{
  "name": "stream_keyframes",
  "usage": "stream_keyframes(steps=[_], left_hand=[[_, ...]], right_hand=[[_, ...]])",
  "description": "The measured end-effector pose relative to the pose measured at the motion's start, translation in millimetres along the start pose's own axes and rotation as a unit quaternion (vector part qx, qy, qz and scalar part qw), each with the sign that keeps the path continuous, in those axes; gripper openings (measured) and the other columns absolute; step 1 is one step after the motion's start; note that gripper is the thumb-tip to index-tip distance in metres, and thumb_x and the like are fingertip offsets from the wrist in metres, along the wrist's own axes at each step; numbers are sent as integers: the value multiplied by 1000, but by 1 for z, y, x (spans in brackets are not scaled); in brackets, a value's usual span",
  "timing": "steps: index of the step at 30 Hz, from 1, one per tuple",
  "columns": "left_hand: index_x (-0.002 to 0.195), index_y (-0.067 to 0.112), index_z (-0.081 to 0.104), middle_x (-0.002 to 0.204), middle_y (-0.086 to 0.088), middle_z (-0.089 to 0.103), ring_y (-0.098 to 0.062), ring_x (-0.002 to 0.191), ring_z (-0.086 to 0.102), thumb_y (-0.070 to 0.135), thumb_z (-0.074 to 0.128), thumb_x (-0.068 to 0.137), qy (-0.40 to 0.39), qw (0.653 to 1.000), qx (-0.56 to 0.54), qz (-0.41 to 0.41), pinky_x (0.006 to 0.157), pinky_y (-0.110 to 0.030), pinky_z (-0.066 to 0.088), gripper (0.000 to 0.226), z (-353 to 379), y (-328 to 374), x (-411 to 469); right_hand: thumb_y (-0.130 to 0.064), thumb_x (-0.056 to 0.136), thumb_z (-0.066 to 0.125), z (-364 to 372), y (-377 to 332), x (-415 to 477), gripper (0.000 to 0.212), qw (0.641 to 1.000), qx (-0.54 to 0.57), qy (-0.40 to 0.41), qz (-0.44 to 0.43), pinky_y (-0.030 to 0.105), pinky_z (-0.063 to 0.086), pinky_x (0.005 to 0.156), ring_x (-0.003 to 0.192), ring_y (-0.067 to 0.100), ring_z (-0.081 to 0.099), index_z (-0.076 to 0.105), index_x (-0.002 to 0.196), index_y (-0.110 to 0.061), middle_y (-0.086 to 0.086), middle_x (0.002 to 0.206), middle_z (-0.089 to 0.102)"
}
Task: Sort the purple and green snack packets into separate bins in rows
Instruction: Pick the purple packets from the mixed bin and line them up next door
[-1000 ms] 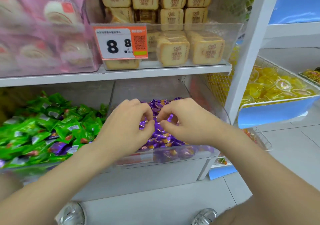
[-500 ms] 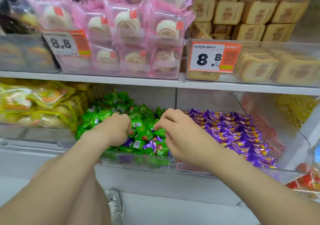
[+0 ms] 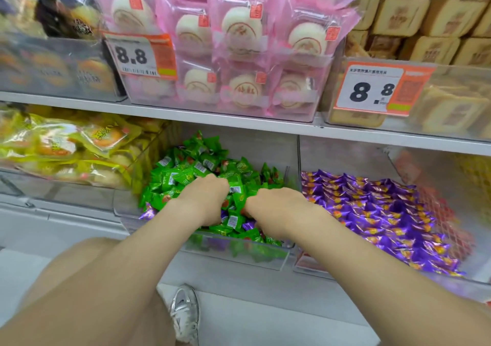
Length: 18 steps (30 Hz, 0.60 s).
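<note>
Loose green packets (image 3: pixel 191 172) fill the left clear bin (image 3: pixel 239 250) on the lower shelf. My left hand (image 3: pixel 204 196) and my right hand (image 3: pixel 276 207) are both pushed into that pile side by side, fingers curled down among the wrappers with their tips hidden. A few purple packets (image 3: pixel 147 214) lie mixed in near the green bin's front. The right clear bin (image 3: pixel 358 266) holds purple packets (image 3: pixel 385 212) laid in overlapping rows.
A bin of yellow packs (image 3: pixel 66 146) stands left of the green bin. The shelf above (image 3: pixel 239 119) carries pink-wrapped buns (image 3: pixel 239 32), brown boxed cakes (image 3: pixel 430 21) and two 8.8 price tags (image 3: pixel 372 90). My knee and a silver shoe (image 3: pixel 184 313) are below.
Both hands left the purple bin and moved left into the green bin. Since half a second ago they have sunk deeper into the green pile, and the view has shifted left.
</note>
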<state>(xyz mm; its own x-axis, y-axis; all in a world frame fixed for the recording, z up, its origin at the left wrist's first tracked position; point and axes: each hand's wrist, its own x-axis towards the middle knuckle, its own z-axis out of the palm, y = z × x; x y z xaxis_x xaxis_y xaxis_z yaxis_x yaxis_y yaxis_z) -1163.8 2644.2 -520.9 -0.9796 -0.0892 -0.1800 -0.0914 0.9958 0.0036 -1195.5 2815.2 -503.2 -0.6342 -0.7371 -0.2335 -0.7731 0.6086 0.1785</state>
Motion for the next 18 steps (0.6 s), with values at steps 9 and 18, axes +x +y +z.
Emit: stream_keyframes(steps=[9,18], left_hand=[[91,22,63,85,-3,65,-27,85,60,17,46,96,142,961,-238,0,73,-40,52,18,-12,6,-7],[98,37,69,79,23,65,5,67,55,51,77,90,178,860,-463,118,67,-26,42,18,-33,41,-35]], right_hand=[[-17,84,74,-6,20,7,11,953,254,162,41,41,59,81,82,23,68,68,81,-25,-4,81,69],[-10,96,74,-21,49,-45,4,685,641,306,163,43,66,73,76,23,78,70,95,-10,12,86,75]])
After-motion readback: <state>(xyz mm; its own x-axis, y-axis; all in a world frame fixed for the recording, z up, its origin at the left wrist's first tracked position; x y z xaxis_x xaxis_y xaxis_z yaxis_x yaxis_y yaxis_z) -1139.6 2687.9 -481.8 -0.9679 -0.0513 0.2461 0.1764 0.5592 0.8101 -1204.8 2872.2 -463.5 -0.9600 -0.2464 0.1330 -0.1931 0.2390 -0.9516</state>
